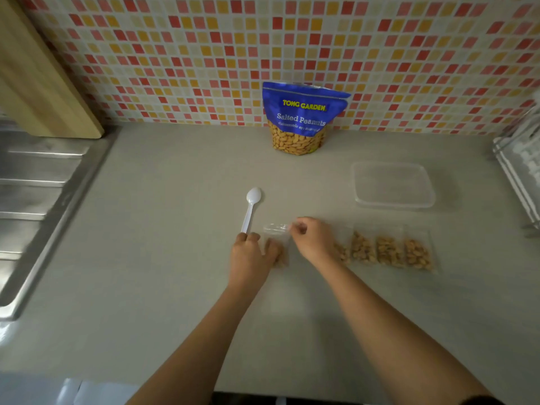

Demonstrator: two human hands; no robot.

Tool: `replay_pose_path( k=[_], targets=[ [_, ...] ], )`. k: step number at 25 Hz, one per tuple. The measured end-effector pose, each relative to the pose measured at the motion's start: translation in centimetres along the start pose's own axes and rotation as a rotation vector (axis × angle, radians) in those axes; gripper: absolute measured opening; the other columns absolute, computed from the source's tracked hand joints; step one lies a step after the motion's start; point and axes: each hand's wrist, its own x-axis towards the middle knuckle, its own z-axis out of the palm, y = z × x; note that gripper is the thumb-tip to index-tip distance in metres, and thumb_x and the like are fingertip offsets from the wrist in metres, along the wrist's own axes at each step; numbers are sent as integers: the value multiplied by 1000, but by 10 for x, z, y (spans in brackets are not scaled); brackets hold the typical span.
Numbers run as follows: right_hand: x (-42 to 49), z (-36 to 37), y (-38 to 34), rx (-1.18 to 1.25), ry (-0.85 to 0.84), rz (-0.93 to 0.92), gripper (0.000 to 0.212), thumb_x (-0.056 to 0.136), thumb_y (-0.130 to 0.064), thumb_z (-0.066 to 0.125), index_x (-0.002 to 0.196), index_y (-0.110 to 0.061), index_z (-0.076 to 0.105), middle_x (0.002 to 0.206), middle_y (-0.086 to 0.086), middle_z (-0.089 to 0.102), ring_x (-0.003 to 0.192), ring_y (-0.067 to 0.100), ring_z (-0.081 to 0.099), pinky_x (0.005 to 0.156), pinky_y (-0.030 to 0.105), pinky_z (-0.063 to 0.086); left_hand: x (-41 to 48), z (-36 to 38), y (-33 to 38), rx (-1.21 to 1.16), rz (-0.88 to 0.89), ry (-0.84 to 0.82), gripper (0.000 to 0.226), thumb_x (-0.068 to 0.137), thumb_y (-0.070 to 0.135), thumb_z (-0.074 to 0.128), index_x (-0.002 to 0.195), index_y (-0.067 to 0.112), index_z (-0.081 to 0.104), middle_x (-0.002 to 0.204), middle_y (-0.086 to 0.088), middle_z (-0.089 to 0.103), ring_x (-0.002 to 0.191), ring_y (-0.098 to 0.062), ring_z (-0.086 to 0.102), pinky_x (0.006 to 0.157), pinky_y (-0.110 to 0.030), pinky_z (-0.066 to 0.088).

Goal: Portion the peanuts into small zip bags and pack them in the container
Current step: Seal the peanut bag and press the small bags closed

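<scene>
A blue Salted Peanuts pouch stands against the tiled wall. A small clear zip bag with peanuts at its bottom lies on the counter between my hands. My left hand holds its lower left side, thumb on the bag. My right hand pinches the bag's top edge at the zip. Several filled zip bags lie in a row to the right, partly hidden by my right wrist. A clear plastic container sits behind them.
A white plastic spoon lies just beyond my left hand. A steel sink drainboard runs along the left, with a wooden board leaning above it. A rack stands at the right edge.
</scene>
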Motion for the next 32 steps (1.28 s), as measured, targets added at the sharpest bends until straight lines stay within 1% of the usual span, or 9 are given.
replay_pose_path(
  k=[4, 7, 11, 17, 21, 23, 25, 30, 32],
  targets=[
    [2, -44, 26, -106, 96, -14, 20, 86, -14, 55, 99, -7, 68, 96, 13, 72, 90, 31, 66, 81, 37, 52, 16, 7, 35, -34, 140, 26, 31, 87, 17, 57, 113, 1, 63, 107, -17, 61, 90, -32, 62, 83, -32, 45],
    [2, -74, 57, -269, 122, 10, 25, 85, -10, 50, 104, -5, 66, 101, 16, 66, 96, 34, 62, 83, 37, 48, 38, 38, 66, 4, 288, -193, 32, 87, 14, 57, 117, 5, 62, 110, -18, 62, 95, -32, 62, 89, -31, 45],
    [4, -89, 69, -464, 31, 7, 34, 90, -20, 47, 122, -15, 56, 120, 12, 53, 113, 33, 52, 87, 40, 46, 58, 73, 89, 149, 381, -431, 45, 84, 19, 64, 127, 11, 55, 122, -19, 52, 108, -34, 56, 99, -31, 40],
    [12, -90, 73, -540, 12, -120, 23, 89, -15, 51, 109, -13, 61, 115, 10, 51, 107, 30, 51, 79, 35, 46, 61, 78, 101, 269, 490, -399, 22, 82, 10, 61, 102, 1, 63, 105, -24, 57, 98, -34, 56, 85, -33, 43],
    [5, -91, 74, -178, 114, -153, 11, 88, -15, 56, 94, -10, 62, 94, 5, 67, 83, 23, 61, 69, 27, 43, 53, 69, 89, -48, 367, -336, 5, 81, 8, 62, 85, 6, 60, 84, -15, 69, 81, -32, 64, 75, -36, 51],
    [0, -92, 73, 128, 89, -51, 10, 88, -18, 61, 94, -11, 64, 87, 0, 69, 76, 13, 62, 64, 12, 41, 48, 56, 85, -233, 272, -344, 14, 80, 10, 67, 90, 13, 56, 80, -7, 71, 79, -23, 67, 76, -31, 52],
    [-3, -90, 71, 279, 65, -25, 11, 86, -20, 64, 94, -12, 66, 89, 2, 72, 79, 11, 66, 68, 9, 44, 46, 43, 83, -319, 249, -401, 20, 81, 9, 67, 97, 16, 58, 78, -3, 71, 80, -22, 68, 77, -30, 53],
    [-9, -85, 47, 329, 84, -91, 4, 84, -23, 67, 84, -20, 69, 79, -3, 72, 70, 5, 65, 67, 21, 49, 40, 13, 91, -127, 437, -373, 11, 83, 20, 67, 91, 14, 72, 82, 5, 66, 69, 0, 57, 64, -5, 41],
    [-10, -86, 34, 316, 115, -99, 6, 84, -23, 66, 79, -26, 66, 72, -7, 68, 66, 4, 62, 63, 21, 48, 37, 2, 96, -129, 473, -333, 9, 83, 17, 67, 87, 10, 72, 81, 2, 66, 69, 0, 54, 63, -3, 39]
  ],
)
